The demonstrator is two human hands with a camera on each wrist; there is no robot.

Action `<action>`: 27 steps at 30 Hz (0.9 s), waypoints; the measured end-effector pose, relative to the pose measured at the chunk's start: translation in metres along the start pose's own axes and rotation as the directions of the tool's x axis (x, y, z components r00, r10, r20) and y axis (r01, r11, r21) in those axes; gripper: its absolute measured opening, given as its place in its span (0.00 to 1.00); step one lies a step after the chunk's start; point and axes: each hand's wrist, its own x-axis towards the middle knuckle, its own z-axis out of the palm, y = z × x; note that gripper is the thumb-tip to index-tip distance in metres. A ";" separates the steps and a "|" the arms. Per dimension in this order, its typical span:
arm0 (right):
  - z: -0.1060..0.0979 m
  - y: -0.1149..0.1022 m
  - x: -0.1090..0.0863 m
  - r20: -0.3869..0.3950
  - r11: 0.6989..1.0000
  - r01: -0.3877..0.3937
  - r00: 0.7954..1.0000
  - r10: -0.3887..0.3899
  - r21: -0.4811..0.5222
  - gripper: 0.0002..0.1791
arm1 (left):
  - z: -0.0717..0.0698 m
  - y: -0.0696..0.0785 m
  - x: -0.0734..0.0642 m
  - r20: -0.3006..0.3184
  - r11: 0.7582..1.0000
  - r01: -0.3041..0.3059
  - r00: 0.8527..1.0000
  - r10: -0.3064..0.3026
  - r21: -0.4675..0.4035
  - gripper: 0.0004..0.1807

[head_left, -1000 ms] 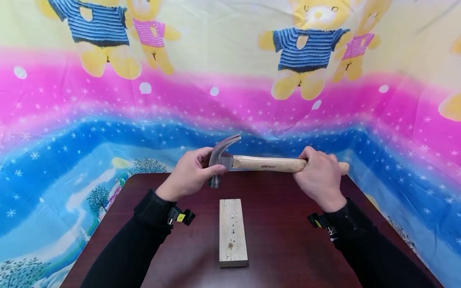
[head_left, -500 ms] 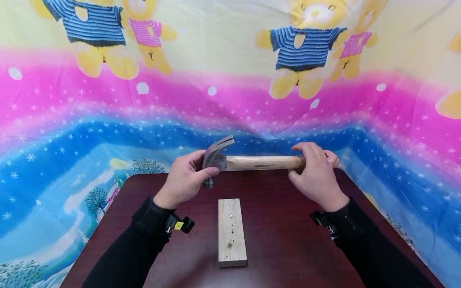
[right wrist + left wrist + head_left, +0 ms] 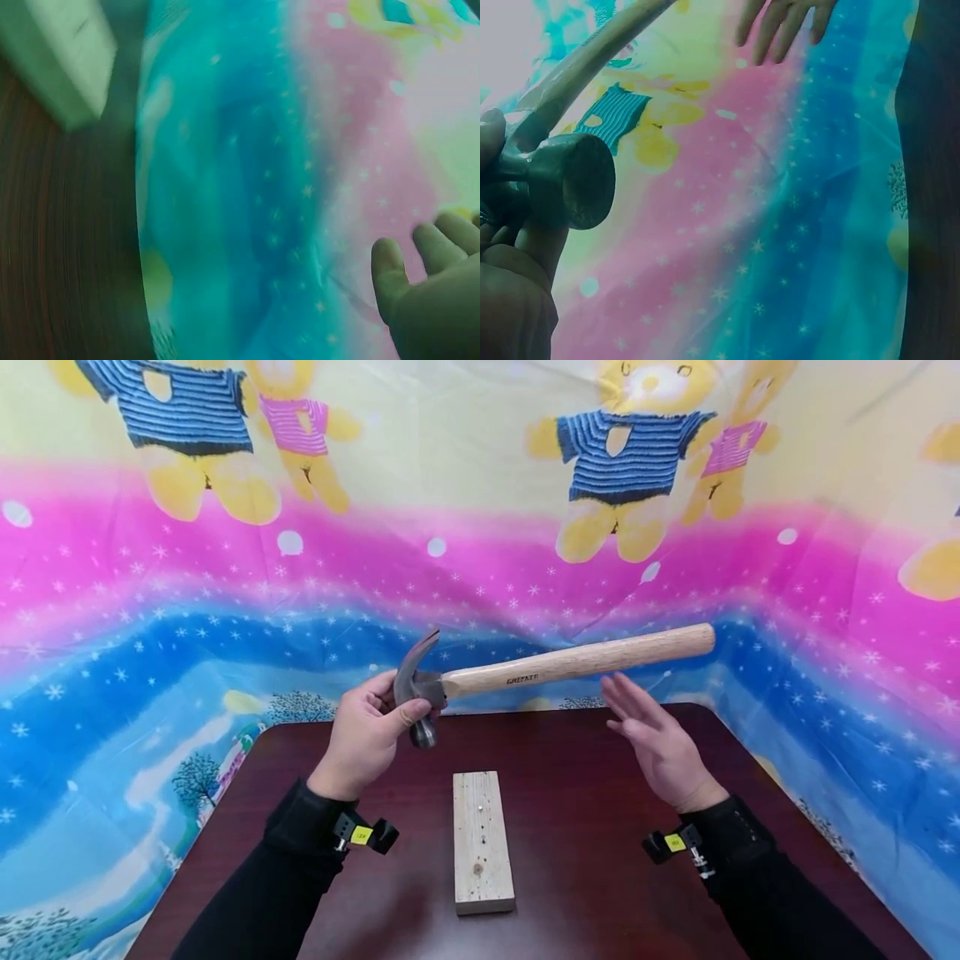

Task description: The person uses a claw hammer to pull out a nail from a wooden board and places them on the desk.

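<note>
A claw hammer (image 3: 577, 657) with a pale wooden handle is held up above the far part of the table. My left hand (image 3: 363, 735) grips it by its metal head, thumb across the near side, claw upward and striking face down. The handle slants up to the right, its end free. Just below the handle my right hand (image 3: 663, 747) is held with fingers extended, apart from the hammer. In the left wrist view the hammer's striking face (image 3: 589, 180) shows large. The right wrist view has the right hand's fingers (image 3: 442, 247) at its lower right.
A wooden block (image 3: 483, 852) with small dark holes and a light spot lies lengthwise on the dark red table (image 3: 600, 860). A printed cloth (image 3: 495, 560) with bears and snowflakes hangs behind the table and along both sides.
The right hand has let go of the handle, dropped slightly and turned with its fingers extended. The left hand has shifted a little left, and the handle end has tipped upward.
</note>
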 end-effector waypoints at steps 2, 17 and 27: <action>0.000 0.002 0.006 0.057 0.972 0.056 0.996 -0.071 0.226 0.33 | 0.002 0.000 -0.001 0.002 0.999 0.004 1.000 -0.003 -0.037 0.21; 0.018 -0.006 0.028 0.066 0.747 0.165 0.961 -0.269 0.644 0.52 | 0.021 -0.015 -0.013 0.061 0.991 0.063 0.997 -0.056 -0.122 0.21; 0.038 -0.035 0.037 0.043 0.669 0.224 0.933 -0.358 0.709 0.51 | 0.038 -0.042 -0.028 0.161 0.972 0.129 0.982 -0.098 -0.195 0.21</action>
